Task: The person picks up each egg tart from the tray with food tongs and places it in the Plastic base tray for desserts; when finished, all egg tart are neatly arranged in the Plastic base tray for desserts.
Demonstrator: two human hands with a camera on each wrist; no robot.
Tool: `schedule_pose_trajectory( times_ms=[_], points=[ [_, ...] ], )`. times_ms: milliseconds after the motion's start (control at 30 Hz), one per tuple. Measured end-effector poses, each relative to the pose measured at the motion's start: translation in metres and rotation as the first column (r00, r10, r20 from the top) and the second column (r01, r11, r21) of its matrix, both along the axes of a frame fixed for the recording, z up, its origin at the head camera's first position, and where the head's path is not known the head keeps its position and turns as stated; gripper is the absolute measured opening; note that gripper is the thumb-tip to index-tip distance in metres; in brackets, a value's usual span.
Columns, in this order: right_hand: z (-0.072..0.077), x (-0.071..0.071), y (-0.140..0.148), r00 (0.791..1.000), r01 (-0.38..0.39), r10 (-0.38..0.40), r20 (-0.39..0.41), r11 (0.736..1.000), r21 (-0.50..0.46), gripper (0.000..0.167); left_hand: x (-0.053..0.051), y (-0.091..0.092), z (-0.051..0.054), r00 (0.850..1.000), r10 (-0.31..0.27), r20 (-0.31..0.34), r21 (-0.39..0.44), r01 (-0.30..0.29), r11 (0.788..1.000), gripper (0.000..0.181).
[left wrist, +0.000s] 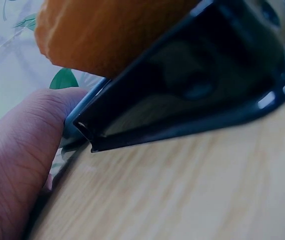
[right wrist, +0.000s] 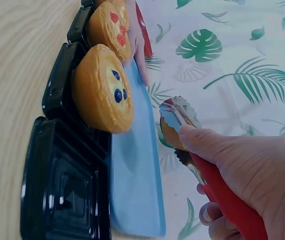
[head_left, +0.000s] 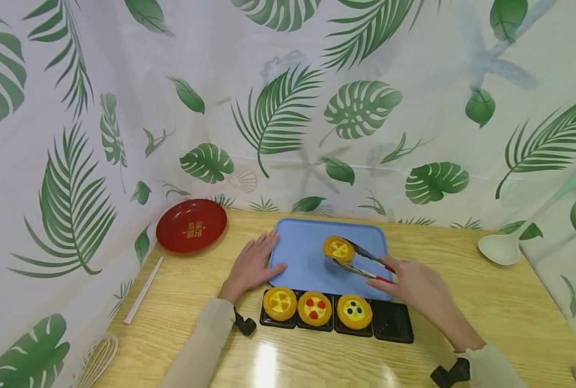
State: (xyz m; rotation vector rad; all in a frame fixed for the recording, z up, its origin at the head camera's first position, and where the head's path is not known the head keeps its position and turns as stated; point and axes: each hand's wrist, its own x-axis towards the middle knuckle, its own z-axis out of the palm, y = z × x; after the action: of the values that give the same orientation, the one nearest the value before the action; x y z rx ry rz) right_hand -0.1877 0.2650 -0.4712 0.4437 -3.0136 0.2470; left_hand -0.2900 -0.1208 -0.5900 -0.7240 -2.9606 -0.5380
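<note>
My right hand (head_left: 419, 283) grips red-handled metal tongs (right wrist: 227, 195). Between the tong tips, above the blue tray (head_left: 302, 261), is a tart (head_left: 338, 249) topped with yellow wedges. My left hand (head_left: 254, 264) rests at the tray's left edge, fingers extended and thumb apart over the rim. In front of the tray stands a row of black square holders (head_left: 393, 322). From left they carry a wedge-topped tart (head_left: 280, 303), a red-berry tart (head_left: 314, 309) and a blueberry tart (head_left: 354, 312); the rightmost holder is bare. The left wrist view shows a holder's side and a tart's underside closely.
At the back left lies a red plate (head_left: 191, 229) with gold characters. A pale stick (head_left: 144, 291) and a whisk (head_left: 98, 355) lie along the left side. A ladle (head_left: 500, 249) leans at the right against the leaf-print curtain (head_left: 288, 113).
</note>
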Motion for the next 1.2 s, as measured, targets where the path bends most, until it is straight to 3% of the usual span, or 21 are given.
schedule_pose_trajectory(
  times_ms=[133,333,533,833,1033,1200],
  points=[
    [0.002,0.014,0.011,0.999,0.039,-0.038,0.021,0.999,-0.028,0.075,0.001,0.001,0.001,1.0,-0.003,-0.007,0.011,0.003,1.0,0.094],
    [0.003,0.04,0.026,0.996,0.088,-0.088,0.019,0.995,-0.037,0.056,0.002,0.002,0.002,1.0,-0.009,-0.009,0.013,0.009,1.0,0.093],
    [0.001,0.067,0.036,0.985,0.169,-0.168,0.046,0.985,-0.036,0.064,0.003,0.002,0.004,1.0,-0.009,-0.017,0.025,0.01,1.0,0.092],
    [-0.001,0.114,0.057,0.937,0.324,-0.31,0.16,0.943,-0.071,0.082,0.004,0.001,0.002,1.0,-0.002,-0.003,0.031,0.002,1.0,0.092],
    [-0.008,0.145,0.062,0.904,0.397,-0.369,0.215,0.912,-0.102,0.057,0.004,0.0,0.002,1.0,0.0,0.011,0.03,-0.001,1.0,0.093],
    [-0.017,0.16,0.063,0.889,0.412,-0.382,0.254,0.908,-0.077,0.054,0.005,0.001,0.002,1.0,-0.001,0.015,0.015,0.001,1.0,0.094]
  ],
)
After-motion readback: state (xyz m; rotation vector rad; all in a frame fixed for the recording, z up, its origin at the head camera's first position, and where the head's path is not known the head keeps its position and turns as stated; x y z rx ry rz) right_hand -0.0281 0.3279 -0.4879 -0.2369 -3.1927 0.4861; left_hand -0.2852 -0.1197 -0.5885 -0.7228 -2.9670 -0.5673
